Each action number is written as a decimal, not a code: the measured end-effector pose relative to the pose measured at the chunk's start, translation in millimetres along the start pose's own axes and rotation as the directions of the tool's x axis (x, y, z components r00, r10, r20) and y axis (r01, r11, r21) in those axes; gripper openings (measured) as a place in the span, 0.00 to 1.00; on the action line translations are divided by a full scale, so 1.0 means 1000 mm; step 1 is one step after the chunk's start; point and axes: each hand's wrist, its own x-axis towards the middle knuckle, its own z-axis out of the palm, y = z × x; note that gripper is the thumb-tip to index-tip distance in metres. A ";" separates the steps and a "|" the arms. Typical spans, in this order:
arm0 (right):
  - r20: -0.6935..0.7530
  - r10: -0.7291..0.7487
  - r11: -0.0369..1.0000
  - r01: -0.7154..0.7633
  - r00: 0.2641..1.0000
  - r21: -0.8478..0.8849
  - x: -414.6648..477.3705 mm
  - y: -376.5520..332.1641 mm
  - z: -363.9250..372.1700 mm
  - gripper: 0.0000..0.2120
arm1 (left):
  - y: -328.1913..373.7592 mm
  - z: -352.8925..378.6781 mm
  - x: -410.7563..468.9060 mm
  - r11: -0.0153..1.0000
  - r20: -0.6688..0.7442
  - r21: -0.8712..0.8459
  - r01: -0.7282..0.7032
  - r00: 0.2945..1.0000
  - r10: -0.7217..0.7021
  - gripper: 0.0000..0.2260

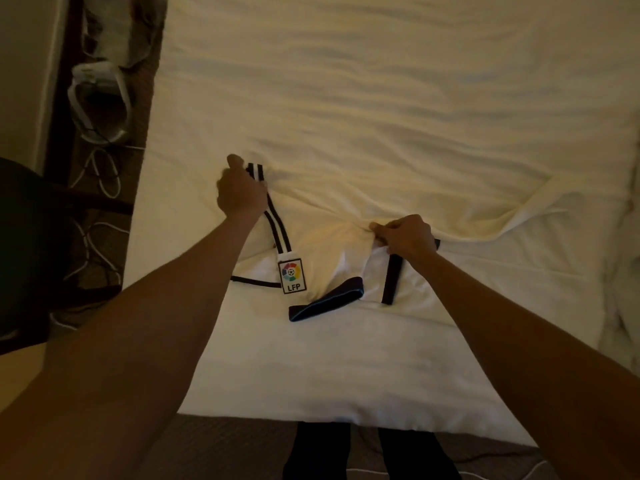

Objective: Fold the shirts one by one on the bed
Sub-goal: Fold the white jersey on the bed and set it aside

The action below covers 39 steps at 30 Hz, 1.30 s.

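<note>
A white shirt (329, 258) with black trim, black shoulder stripes and an LFP badge (292, 276) on its sleeve lies on the white bed (381, 98) near the front edge. My left hand (240, 192) grips the shirt at the striped shoulder, on the left. My right hand (405, 239) pinches the white fabric at the other shoulder, beside a black-edged sleeve. The dark collar (325, 303) lies between and below my hands. Most of the shirt's body blends with the sheet.
The wrinkled sheet spreads far back and right, with a bunched fold (554, 216) at the right. Left of the bed are a white device (98, 98) and white cables (100, 174) on the floor, and a dark chair (31, 244). My dark-clad legs (370, 452) stand at the bed's front edge.
</note>
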 end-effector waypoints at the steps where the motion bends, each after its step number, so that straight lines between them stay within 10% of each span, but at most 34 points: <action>1: -0.022 0.012 1.000 -0.012 1.000 -0.012 -0.002 0.002 -0.005 0.24 | 0.002 0.003 -0.007 0.984 -0.060 0.133 -0.119 0.990 0.128 0.23; 5: -0.250 0.107 0.994 -0.101 0.962 0.035 0.000 0.024 -0.050 0.31 | 0.046 0.028 -0.051 0.834 -0.078 0.182 -0.521 0.838 0.541 0.18; 11: -0.504 0.219 0.975 -0.198 0.835 0.097 0.030 0.098 -0.149 0.23 | 0.148 0.100 -0.130 0.629 0.170 -0.150 -0.762 0.607 0.776 0.09; 15: -0.488 0.225 0.973 -0.218 0.843 0.071 0.062 0.146 -0.210 0.27 | 0.215 0.153 -0.170 0.699 0.387 -0.266 -0.664 0.590 0.708 0.11; 20: -0.395 -0.153 0.975 0.074 0.906 -0.209 0.100 0.185 -0.255 0.22 | 0.270 0.216 -0.208 0.737 0.568 -0.162 -0.656 0.549 0.614 0.25; 24: -0.071 -0.503 0.736 0.384 0.861 -0.558 0.125 0.178 -0.270 0.33 | 0.290 0.243 -0.220 0.688 0.566 -0.041 -0.725 0.551 0.614 0.26; 28: 0.241 -0.546 0.489 0.539 0.802 -0.685 0.143 0.164 -0.279 0.25 | 0.300 0.243 -0.218 0.676 0.502 -0.065 -0.734 0.561 0.658 0.11; 39: 0.132 -0.718 0.459 0.607 0.684 -0.649 0.100 0.180 -0.328 0.10 | 0.279 0.202 -0.236 0.533 0.540 0.122 -0.837 0.506 0.672 0.12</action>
